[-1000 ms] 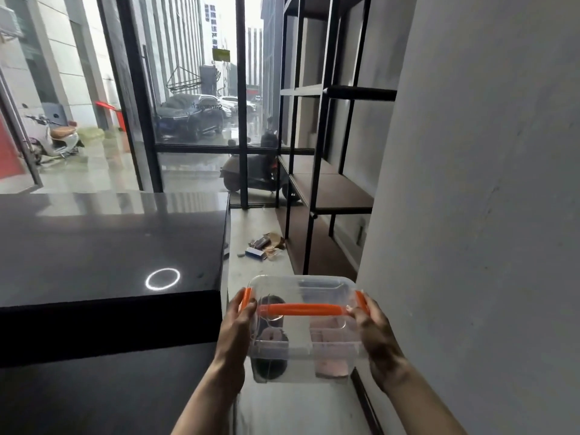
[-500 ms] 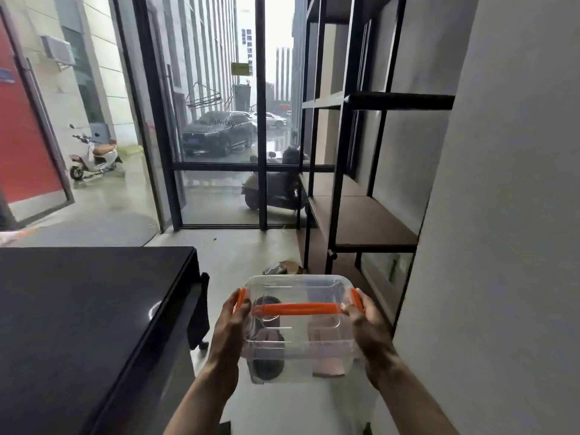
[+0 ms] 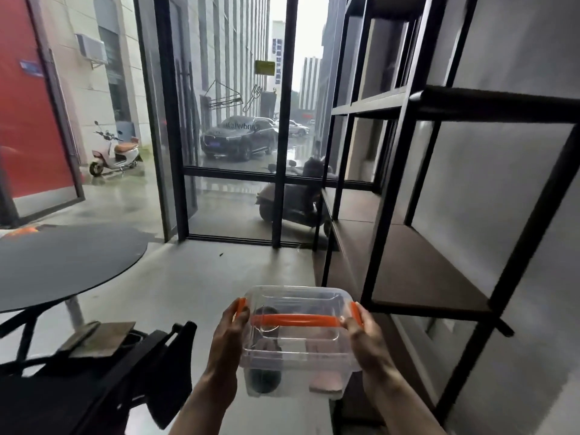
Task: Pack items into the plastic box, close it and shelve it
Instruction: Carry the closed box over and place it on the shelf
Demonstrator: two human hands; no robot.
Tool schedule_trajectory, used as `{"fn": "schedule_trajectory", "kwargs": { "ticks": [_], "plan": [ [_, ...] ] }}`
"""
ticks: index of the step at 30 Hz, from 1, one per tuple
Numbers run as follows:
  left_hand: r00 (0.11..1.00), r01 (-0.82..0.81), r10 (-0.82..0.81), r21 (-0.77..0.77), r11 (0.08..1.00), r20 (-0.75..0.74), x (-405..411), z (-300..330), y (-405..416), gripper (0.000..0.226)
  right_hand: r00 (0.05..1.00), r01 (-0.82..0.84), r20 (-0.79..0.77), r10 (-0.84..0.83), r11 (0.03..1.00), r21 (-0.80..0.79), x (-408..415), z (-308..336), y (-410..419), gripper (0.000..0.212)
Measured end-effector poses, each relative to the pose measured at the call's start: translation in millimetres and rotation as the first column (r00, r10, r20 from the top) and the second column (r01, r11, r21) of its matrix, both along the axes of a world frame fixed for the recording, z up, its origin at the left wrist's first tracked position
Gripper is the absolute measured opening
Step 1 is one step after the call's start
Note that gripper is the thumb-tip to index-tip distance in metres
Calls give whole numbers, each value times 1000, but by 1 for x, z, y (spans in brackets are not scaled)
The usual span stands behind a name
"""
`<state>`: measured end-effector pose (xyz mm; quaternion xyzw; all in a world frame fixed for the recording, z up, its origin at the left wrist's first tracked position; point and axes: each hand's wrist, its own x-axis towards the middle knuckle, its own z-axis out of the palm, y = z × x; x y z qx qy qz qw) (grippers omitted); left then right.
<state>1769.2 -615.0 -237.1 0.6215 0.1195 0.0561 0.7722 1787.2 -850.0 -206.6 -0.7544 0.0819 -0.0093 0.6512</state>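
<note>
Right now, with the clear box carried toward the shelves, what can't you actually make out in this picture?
- Contents of the plastic box, head view: a dark round item and a pinkish one, blurred by the clear walls; unidentifiable.
- Whether the orange latches are locked: the left hand and right hand cover them.
- Shelf unit: its upper levels and right side are cut off by the frame edge.
- Dark objects lower left: motion-blurred.

The box (image 3: 298, 340) I see is clear plastic with an orange handle (image 3: 295, 320) and orange clips (image 3: 241, 306). Inside sit a dark round thing (image 3: 263, 376) and a pinkish one (image 3: 326, 379). The shelf (image 3: 408, 265) has a black frame and brown boards. The table (image 3: 62, 262) is black.
</note>
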Motion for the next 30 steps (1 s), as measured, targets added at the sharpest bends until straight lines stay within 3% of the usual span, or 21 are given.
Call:
{"fn": "schedule_trajectory", "kwargs": {
  "ticks": [10,24,30],
  "plan": [
    [999,-43,42,47,998,12,255,20,49,53,999,-48,24,48,999,-7,253,23,53,61],
    [995,-96,98,89,991,-17,624,13,80,48,998,-61,-7,62,998,31,634,-1,85,59],
    [999,-50,52,96,994,-17,761,25,77,47,999,51,-14,-51,997,64,766,7,84,48]
  ]
}}
